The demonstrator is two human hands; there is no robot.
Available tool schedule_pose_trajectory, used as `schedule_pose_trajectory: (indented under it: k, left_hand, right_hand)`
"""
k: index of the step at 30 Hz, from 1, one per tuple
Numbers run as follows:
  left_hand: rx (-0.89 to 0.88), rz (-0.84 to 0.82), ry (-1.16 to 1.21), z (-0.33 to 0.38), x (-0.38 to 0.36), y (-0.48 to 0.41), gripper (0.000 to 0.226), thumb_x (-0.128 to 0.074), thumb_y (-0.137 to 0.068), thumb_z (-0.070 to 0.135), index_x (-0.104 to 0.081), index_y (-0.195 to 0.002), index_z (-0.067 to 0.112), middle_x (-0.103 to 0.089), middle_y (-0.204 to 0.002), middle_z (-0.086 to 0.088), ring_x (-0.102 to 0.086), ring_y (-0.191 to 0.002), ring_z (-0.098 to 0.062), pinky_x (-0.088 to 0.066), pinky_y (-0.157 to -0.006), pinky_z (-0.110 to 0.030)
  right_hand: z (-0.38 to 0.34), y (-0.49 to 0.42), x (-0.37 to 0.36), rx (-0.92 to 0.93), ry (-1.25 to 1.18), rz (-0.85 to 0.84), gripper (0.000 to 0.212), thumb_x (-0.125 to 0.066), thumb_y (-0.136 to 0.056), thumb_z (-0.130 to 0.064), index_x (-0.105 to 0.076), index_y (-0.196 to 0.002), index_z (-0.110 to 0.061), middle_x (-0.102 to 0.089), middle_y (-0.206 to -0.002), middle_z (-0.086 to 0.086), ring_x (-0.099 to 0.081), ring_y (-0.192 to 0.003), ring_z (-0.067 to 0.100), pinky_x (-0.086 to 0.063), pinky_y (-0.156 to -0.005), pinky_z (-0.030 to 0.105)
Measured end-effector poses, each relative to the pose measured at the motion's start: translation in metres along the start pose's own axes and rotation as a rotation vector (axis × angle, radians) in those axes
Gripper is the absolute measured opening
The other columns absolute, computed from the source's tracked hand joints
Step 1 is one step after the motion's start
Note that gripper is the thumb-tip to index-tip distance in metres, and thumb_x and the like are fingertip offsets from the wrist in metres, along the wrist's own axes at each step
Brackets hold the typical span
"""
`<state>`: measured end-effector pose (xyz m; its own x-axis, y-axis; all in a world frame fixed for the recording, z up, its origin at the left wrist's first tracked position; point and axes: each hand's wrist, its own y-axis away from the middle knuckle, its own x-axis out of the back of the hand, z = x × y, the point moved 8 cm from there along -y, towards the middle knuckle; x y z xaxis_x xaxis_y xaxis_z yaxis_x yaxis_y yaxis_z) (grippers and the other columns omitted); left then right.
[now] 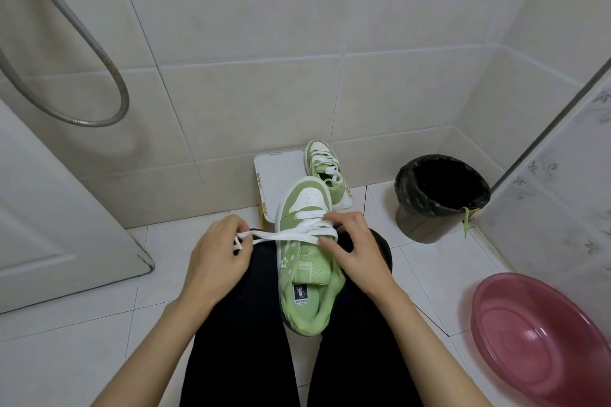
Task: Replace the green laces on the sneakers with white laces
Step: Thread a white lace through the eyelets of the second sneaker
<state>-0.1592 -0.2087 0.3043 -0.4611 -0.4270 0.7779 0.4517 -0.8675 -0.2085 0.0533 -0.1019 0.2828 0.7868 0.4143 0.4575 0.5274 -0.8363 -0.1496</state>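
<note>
from the head view, two sneakers show, both pale green with white toe panels. the near sneaker [305, 258] lies on the person's lap in black trousers, toe pointing away, its mesh tongue and a small black-and-white label facing up and a little white flower on its left side. a flat white lace [287, 236] crosses its lower eyelets in a few rows, while the upper eyelets are bare. the left hand [218, 254] has its fingers closed in a pinch on the lace's two loose ends, drawn out taut to the left of the shoe. the right hand [357, 251] has its fingers curled round the right edge of the near sneaker, forefinger over the lace rows and thumb just below them. the far sneaker [325, 172] stands on a white box [277, 175] against the tiled wall, already threaded in white. one green lace [466, 220] hangs over the rim of one bin [413, 218] lined with a black bag. one pink basin [542, 340] sits on the floor at right, and one shower hose [99, 53] loops at upper left.
</note>
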Motion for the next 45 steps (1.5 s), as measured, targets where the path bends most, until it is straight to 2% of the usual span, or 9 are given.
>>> schedule_pose_trajectory:
  k: [9,16,22,27,31,34,38,42,45]
  left_hand:
    - [-0.179,-0.145,-0.037,0.012,-0.01,0.004,0.016,-0.065,-0.089,0.025,-0.06,-0.076,0.015,-0.051,-0.07,0.009,-0.047,-0.073,-0.018,-0.027,-0.061,-0.026]
    - [-0.137,-0.094,-0.073,0.002,0.006,0.0,0.017,-0.062,-0.091,0.026,-0.056,-0.077,0.02,-0.053,-0.074,0.009,-0.047,-0.075,-0.015,-0.027,-0.063,-0.026]
    - [-0.096,-0.098,-0.072,-0.01,0.011,0.002,0.017,-0.06,-0.091,0.027,-0.052,-0.076,0.025,-0.053,-0.076,0.009,-0.047,-0.077,-0.015,-0.029,-0.065,-0.027]
    - [-0.066,-0.166,-0.055,-0.006,0.003,0.004,0.016,-0.059,-0.091,0.032,-0.053,-0.078,0.027,-0.056,-0.082,0.011,-0.049,-0.075,-0.011,-0.031,-0.059,-0.021]
    - [-0.034,-0.254,0.079,-0.007,-0.001,0.019,0.015,-0.064,-0.088,0.031,-0.059,-0.074,0.029,-0.055,-0.083,0.012,-0.053,-0.077,-0.006,-0.041,-0.066,-0.025]
    - [0.004,-0.202,0.185,-0.013,0.01,0.03,0.012,-0.062,-0.09,0.021,-0.065,-0.079,0.023,-0.057,-0.085,0.009,-0.054,-0.082,-0.001,-0.039,-0.071,-0.016]
    - [0.278,-0.146,0.502,-0.037,0.019,0.041,0.019,-0.055,-0.095,0.018,-0.068,-0.082,0.021,-0.061,-0.079,0.01,-0.054,-0.062,-0.006,-0.039,-0.051,-0.01]
    - [0.443,-0.412,1.001,-0.024,-0.005,0.064,0.025,-0.043,-0.099,0.012,-0.067,-0.093,0.006,-0.052,-0.066,-0.003,-0.029,-0.042,-0.007,-0.026,-0.036,-0.017]
    - [0.413,-0.428,0.79,-0.023,-0.006,0.068,0.019,-0.05,-0.097,0.021,-0.067,-0.093,0.013,-0.053,-0.068,-0.005,-0.035,-0.043,-0.009,-0.028,-0.037,-0.019]
  right_hand:
    - [0.007,0.001,0.008,-0.067,-0.052,0.128,0.01,-0.066,-0.088,-0.02,-0.065,-0.097,-0.023,-0.054,-0.102,-0.005,-0.053,-0.101,0.009,-0.044,-0.092,0.029]
    - [0.011,0.003,-0.001,-0.151,0.157,-0.031,0.055,-0.066,-0.065,-0.064,-0.046,-0.107,-0.035,-0.049,-0.105,-0.023,-0.043,-0.106,0.006,-0.037,-0.091,0.027]
    - [0.013,-0.002,0.001,-0.157,0.081,-0.011,0.037,-0.065,-0.076,-0.039,-0.051,-0.108,-0.029,-0.057,-0.105,-0.011,-0.051,-0.105,0.01,-0.044,-0.096,0.035]
    - [0.012,-0.002,0.0,-0.165,0.047,-0.036,0.036,-0.069,-0.08,-0.035,-0.052,-0.111,-0.029,-0.057,-0.108,-0.012,-0.051,-0.107,0.004,-0.043,-0.097,0.029]
    - [0.004,0.004,0.0,-0.12,0.021,-0.072,0.039,-0.068,-0.084,-0.042,-0.046,-0.116,-0.042,-0.049,-0.117,-0.021,-0.041,-0.115,-0.005,-0.034,-0.092,0.013]
    - [-0.007,0.008,0.01,-0.047,-0.022,0.109,0.028,-0.061,-0.092,-0.031,-0.048,-0.113,-0.042,-0.047,-0.114,-0.023,-0.042,-0.115,-0.002,-0.032,-0.091,0.01]
    - [-0.028,0.014,0.017,0.033,-0.015,0.245,0.026,-0.05,-0.085,-0.023,-0.052,-0.106,-0.037,-0.049,-0.108,-0.021,-0.044,-0.11,-0.002,-0.03,-0.087,0.003]
    - [-0.062,0.023,-0.008,0.248,0.231,0.053,0.025,-0.053,-0.082,-0.008,-0.066,-0.102,-0.013,-0.061,-0.104,-0.004,-0.046,-0.104,0.014,-0.034,-0.094,0.023]
    - [-0.073,0.034,-0.049,0.381,0.5,-0.1,0.029,-0.062,-0.084,-0.013,-0.068,-0.112,-0.013,-0.063,-0.108,-0.001,-0.049,-0.106,0.02,-0.033,-0.097,0.027]
